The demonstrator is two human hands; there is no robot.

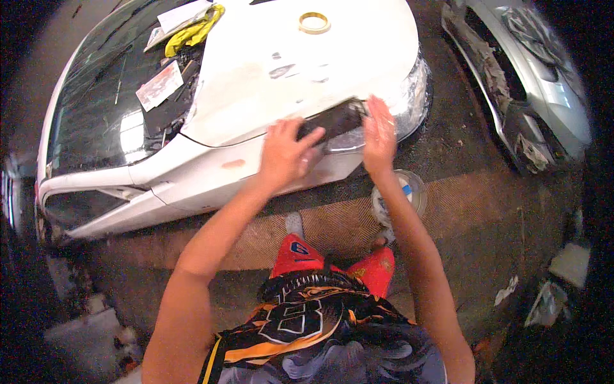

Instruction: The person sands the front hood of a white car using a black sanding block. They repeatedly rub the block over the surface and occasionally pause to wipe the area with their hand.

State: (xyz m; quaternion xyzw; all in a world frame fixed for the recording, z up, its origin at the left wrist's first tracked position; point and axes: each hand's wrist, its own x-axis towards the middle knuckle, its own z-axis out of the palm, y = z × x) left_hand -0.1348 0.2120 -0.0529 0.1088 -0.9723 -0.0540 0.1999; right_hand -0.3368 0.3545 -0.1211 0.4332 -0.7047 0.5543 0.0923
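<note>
On the white fender (268,105) edge by the headlight (409,96), dark sheet (332,121) pinned under left fingers (288,153), right fingers (378,131) flat beside; could slip and scratch if pressed unevenly.

Dark rectangular sanding sheet (334,120) laid flat, slightly tilted, on white car fender (256,109) just beside headlight; one end pressed under left hand (286,155), other end touched by right hand (378,131).
</note>
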